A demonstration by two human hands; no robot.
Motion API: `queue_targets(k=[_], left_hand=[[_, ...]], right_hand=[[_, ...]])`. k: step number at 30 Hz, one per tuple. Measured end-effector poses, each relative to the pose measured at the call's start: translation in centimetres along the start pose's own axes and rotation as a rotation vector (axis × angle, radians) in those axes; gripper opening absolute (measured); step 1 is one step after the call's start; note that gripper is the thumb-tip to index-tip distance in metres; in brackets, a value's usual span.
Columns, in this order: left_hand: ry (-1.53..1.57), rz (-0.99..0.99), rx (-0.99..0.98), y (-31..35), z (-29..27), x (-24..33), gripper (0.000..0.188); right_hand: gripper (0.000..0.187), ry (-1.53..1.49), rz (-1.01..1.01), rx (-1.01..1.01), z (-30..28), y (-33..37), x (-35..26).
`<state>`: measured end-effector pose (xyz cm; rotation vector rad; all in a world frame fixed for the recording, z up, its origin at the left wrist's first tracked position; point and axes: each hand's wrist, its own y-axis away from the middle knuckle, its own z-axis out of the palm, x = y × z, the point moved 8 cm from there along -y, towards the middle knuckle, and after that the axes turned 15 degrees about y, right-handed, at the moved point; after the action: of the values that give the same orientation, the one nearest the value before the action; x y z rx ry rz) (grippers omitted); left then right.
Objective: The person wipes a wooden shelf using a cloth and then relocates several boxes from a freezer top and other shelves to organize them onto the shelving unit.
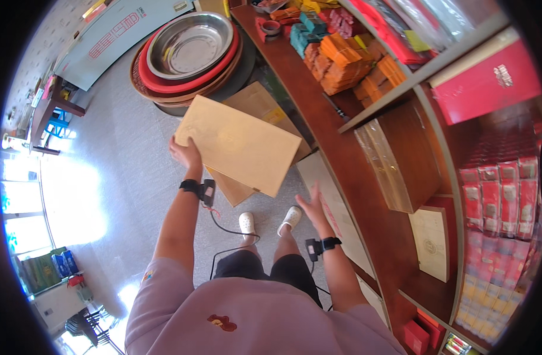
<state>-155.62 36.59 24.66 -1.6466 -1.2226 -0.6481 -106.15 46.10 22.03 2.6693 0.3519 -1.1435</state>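
Observation:
A flat, pale gold box point(241, 145) is held out in front of me, tilted. My left hand point(187, 154) is closed on its left edge, with the thumb on top and the other fingers partly hidden at the side. My right hand point(312, 207) holds nothing; its fingers are spread, a little below the box's right end and not touching it. Beneath the gold box, brown cardboard point(229, 188) shows at the lower left, and a cardboard carton point(253, 97) shows behind it.
A wooden shelf unit point(336, 160) runs along my right, with orange bundles point(339, 62), a brown carton point(395, 160), a cream box point(430, 242) and red packets point(498, 195). Ahead stand stacked round trays with a metal basin point(191, 47) on top. A wrist cable point(226, 228) hangs before me.

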Motion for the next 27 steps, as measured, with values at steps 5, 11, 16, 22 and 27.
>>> queue_targets(k=[5, 11, 16, 22, 27], left_hand=[[0.228, -0.378, -0.353, -3.7, 1.5, -11.2, 0.047], [0.725, -0.41, -0.657, -4.1, 3.4, -13.0, 0.037], [0.549, -0.281, -0.548, -7.9, 2.5, -6.5, 0.037], [0.302, -0.054, -0.574, -9.9, -0.2, 6.7, 0.04], [0.463, 0.344, -0.533, -11.1, -2.1, 11.2, 0.038]], right_hand=[[0.095, -0.868, 0.6, -0.317, 13.4, 1.9, 3.5], [0.078, -0.917, 0.61, -0.325, 13.4, 1.1, 1.6], [0.067, -0.938, 0.729, -0.475, 9.2, -0.1, -3.8], [0.071, -1.014, 0.808, -0.528, 5.2, 2.8, -6.0], [0.083, -1.257, 0.738, -0.6, 4.2, 8.9, -8.7]])
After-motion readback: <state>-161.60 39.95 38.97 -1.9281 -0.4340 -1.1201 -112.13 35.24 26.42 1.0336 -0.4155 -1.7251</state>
